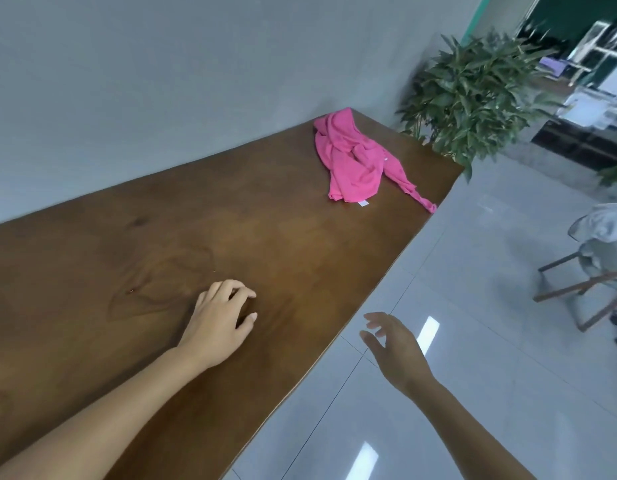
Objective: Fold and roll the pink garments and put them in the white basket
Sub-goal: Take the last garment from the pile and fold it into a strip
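Item 1: pink garment point(356, 157). Crumpled, unfolded, lying on the wooden table point(134, 244) at its far end, well apart from both hands, up and ahead of them. One sleeve or strap trails toward the table's outer edge, its tip at the edge. Small white label shows at the hem on the side nearest the hands. Nothing touching it.

Item 2: left hand point(218, 322). Palm down on the tabletop, fingers curled loosely under, thumb out to the side, tips on or just above the wood; contact can't be told for sure. Holds nothing. Bare forearm runs back over the table toward the cam.

Item 3: right hand point(393, 344). Off the table, beyond its outer edge, over the tiled floor point(473, 341). Fingers spread and relaxed, slightly blurred, nothing in grasp. Sits just beside the left hand, table edge between the two.

Item 4: table. Dark brown, wood grain, long; inner side runs against a pale grey wall point(161, 81).

Item 5: potted plant point(473, 88). Green, leafy, past the table's far corner, beyond the garment.

Item 6: chair point(591, 278). Wood and metal frame, pale cloth heaped on it, on the floor well to the right of the right hand.

Item 7: floor. Glossy light tiles w/ bright light reflections.
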